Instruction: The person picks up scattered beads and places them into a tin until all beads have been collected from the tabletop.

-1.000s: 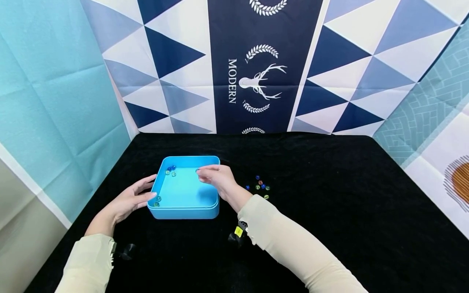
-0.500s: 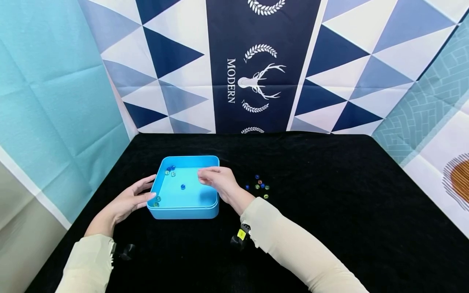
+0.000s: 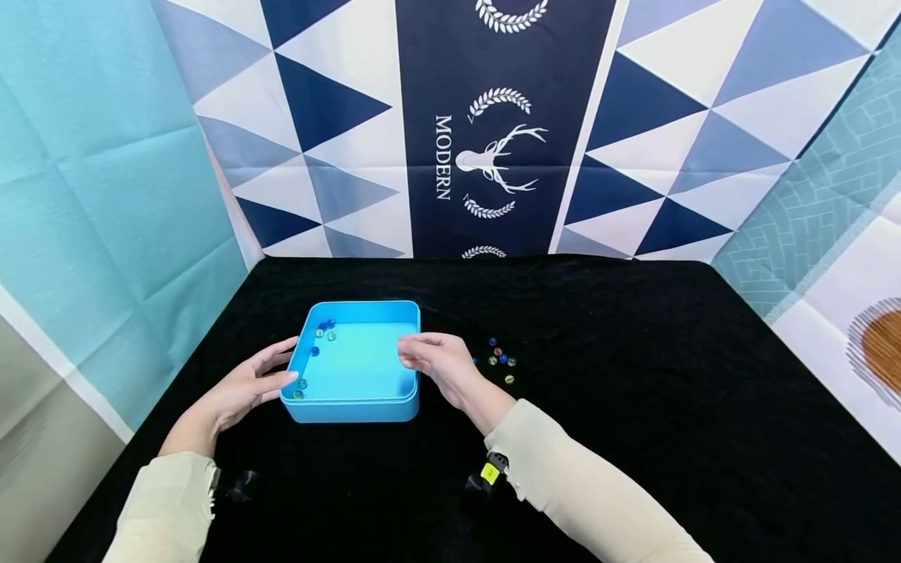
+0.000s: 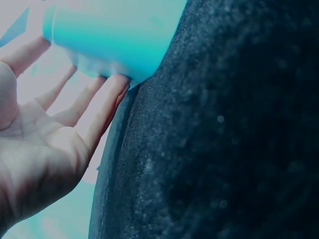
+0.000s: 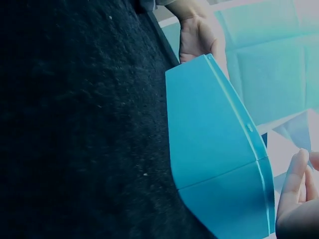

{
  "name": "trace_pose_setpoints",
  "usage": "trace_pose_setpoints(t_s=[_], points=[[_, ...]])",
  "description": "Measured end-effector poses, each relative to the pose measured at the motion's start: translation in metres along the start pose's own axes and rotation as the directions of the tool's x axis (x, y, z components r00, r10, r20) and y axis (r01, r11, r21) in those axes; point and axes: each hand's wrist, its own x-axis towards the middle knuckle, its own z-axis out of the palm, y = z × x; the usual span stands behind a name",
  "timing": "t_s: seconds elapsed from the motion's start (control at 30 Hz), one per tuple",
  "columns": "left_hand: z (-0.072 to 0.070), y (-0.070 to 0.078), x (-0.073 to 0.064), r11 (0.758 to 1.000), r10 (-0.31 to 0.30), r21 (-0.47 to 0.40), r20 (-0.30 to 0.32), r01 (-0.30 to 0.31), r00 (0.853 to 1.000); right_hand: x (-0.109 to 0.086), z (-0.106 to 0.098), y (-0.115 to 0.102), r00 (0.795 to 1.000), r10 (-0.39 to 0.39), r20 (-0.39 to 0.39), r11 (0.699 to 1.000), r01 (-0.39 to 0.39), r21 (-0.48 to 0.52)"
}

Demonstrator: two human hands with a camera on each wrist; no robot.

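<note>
Fingers of the left hand (image 3: pixel 242 385) lie spread and fairly straight, tips touching the left side of the open blue box (image 3: pixel 352 411) near its front corner. Pressed harder, they could slide or tilt it on the black table (image 3: pixel 598 438), and the seven marbles inside (image 3: pixel 314 351), with nothing to stop them, would roll about. These keep to the left of the box floor: four in the back corner, a blue one by the left wall, two in the front corner. The right hand (image 3: pixel 442 369) hangs at the right rim, its fingers narrow and loosely bent — no marble shows between the tips. A low wrist could knock the rim or scatter the loose marbles (image 3: pixel 503 359) just beyond, round as they are. All look small and glassy: blue, yellow-green, one orange-red — and one loose blue one is partly hidden behind the hand.
</note>
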Motion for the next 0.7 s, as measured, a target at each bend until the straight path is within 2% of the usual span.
trace_pose_setpoints(t_s=[0.37, 0.7], points=[[0.001, 0.001, -0.002, 1.0, -0.006, 0.004, 0.004, 0.006, 1.0, -0.025, -0.02, 0.004, 0.999, 0.021, -0.024, 1.0, -0.022, -0.004], [0.0, 0.0, -0.002, 1.0, -0.002, 0.002, 0.008, 0.002, 1.0, -0.04, -0.04, 0.006, 0.999, -0.021, -0.025, 1.0, 0.021, 0.005]])
